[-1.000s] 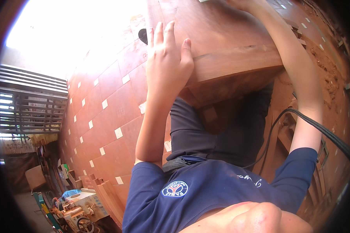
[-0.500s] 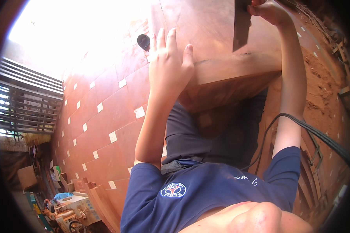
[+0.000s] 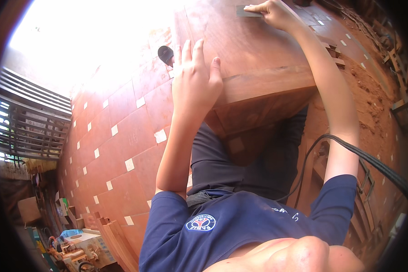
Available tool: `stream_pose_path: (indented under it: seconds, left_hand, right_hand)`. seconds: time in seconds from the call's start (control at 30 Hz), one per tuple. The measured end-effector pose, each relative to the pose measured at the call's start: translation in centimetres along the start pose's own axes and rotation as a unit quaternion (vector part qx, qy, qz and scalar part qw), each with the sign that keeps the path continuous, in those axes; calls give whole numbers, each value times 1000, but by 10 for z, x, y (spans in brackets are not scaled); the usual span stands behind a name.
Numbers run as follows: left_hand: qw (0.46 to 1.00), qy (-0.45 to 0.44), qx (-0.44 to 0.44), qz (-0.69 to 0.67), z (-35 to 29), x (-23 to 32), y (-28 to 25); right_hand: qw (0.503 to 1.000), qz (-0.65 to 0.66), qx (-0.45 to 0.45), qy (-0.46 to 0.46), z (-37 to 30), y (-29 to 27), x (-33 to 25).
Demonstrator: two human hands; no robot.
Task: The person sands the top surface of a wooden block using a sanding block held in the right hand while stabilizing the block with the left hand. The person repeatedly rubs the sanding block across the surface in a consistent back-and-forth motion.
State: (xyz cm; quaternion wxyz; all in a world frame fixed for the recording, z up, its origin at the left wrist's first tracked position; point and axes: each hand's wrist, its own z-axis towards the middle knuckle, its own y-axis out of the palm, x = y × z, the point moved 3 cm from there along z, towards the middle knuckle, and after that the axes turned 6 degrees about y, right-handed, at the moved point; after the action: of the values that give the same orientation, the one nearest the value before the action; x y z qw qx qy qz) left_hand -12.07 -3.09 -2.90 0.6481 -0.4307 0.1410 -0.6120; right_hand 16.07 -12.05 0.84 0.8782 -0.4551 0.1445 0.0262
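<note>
A large brown wooden piece (image 3: 258,81) with a broad flat top and a thick front edge stands before me, over my legs. My left hand (image 3: 192,75) lies at its near left corner, fingers stretched out and thumb apart, holding nothing. Far up on the wooden top, my right hand (image 3: 272,13) grips a thin grey rectangular blade (image 3: 242,12), like a scraper. One finger is stretched along it. The blade looks nearly flat against the wood; whether it touches cannot be seen.
A black rounded object (image 3: 165,55) sits beside the wood's left side. Red floor tiles (image 3: 118,154) with white squares spread leftward. A dark cable (image 3: 371,156) crosses my right arm. Wood scraps (image 3: 333,54) and reddish dust lie right; a cluttered box (image 3: 93,249) stands lower left.
My right hand has moved left and farther up over the wood, and the blade has gone from steeply tilted to nearly flat. My left hand has stayed almost in place.
</note>
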Motion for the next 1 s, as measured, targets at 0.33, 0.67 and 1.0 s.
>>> stream_pose_path:
  seconds: [0.33,0.67,1.0]
  left_hand:
    - [999,-25,-27,9,2,-5,3]
    - [999,-23,-25,24,0,-4,3]
    - [999,-13,-29,0,1,-2,7]
  right_hand:
    - [983,153,-101,-32,-80,-56,-70]
    - [958,241,-7,153,-81,-94,-17]
    - [995,-58,61,-58,5,36,20]
